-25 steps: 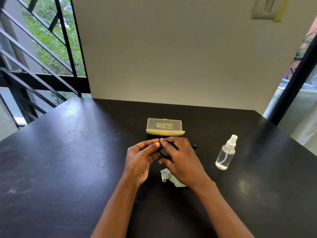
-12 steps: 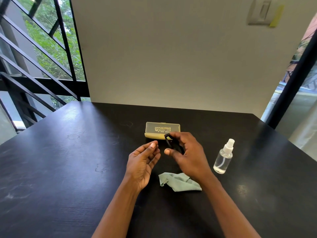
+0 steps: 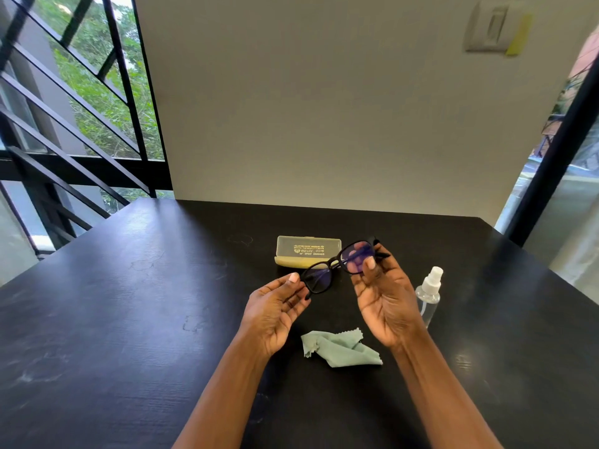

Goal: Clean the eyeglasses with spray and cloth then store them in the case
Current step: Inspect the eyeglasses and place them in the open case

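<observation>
While raised above the table (image 3: 129, 319) before the case (image 3: 308, 251), eyeglasses (image 3: 337, 267) pinched at both ends by left hand (image 3: 275, 312) and right hand (image 3: 385, 299); advise rim-only contact, lenses untouched, ahead of spraying.

black table (image 3: 129, 319) | on it: case (image 3: 308, 251) (closed), spray bottle (image 3: 429, 294), crumpled cloth (image 3: 340, 350)

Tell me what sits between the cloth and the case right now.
In the head view, the glasses are held up by both hands over the stretch between the cloth and the case; the table beneath looks bare.
</observation>
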`<state>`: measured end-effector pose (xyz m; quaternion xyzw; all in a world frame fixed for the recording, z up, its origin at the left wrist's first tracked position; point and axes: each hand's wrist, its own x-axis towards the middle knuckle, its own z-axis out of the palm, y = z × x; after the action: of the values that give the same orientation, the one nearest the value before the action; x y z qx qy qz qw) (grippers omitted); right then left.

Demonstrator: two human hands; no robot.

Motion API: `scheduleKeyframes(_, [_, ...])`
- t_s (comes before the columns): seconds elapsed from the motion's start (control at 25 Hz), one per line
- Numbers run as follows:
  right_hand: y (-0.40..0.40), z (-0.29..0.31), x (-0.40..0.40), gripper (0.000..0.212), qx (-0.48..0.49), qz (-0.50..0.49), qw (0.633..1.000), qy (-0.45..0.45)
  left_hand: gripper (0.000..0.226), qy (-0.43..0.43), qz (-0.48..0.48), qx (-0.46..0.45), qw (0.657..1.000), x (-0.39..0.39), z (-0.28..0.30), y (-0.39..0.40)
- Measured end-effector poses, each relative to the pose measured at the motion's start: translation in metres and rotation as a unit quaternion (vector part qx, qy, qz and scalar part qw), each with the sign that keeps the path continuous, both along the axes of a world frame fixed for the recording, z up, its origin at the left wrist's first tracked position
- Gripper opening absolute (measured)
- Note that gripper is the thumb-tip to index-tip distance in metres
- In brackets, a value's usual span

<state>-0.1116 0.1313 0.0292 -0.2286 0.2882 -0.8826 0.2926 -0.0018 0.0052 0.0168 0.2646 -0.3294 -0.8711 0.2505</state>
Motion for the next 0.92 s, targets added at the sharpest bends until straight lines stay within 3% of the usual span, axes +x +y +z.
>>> scheduleKeyframes(0.08, [-0.001,-0.007,-0.002,0.064,-0.030,0.014,0.999,-0.027,0.013,-0.003,-0.014,0.001,1.000,0.001,0.000,-0.001])
scheduleKeyframes(0.16, [-0.002,-0.015,-0.005,0.066,-0.042,0.025,0.998,-0.047,0.012,0.008,-0.012,0.007,1.000,0.003,-0.001,-0.002])
scheduleKeyframes(0.32, [-0.004,-0.027,-0.005,0.033,-0.032,0.041,0.995,-0.089,0.016,0.010,0.008,-0.011,1.000,0.003,-0.001,-0.008])
scheduleKeyframes(0.48, [-0.005,-0.028,-0.005,0.037,-0.002,0.030,0.995,-0.095,0.018,-0.013,0.018,-0.053,0.998,0.002,-0.001,-0.011])
scheduleKeyframes(0.6, [-0.004,-0.028,-0.009,0.043,0.072,-0.032,0.996,-0.053,0.021,-0.032,0.030,-0.086,0.995,0.004,-0.004,-0.015])
scheduleKeyframes(0.76, [-0.005,-0.023,-0.021,0.025,0.217,-0.103,0.971,0.016,0.018,-0.055,0.038,-0.119,0.991,0.004,-0.002,-0.025])
scheduleKeyframes(0.92, [-0.021,-0.012,-0.037,0.022,0.314,-0.131,0.939,0.046,0.014,-0.050,0.044,-0.142,0.988,-0.005,0.014,-0.037])
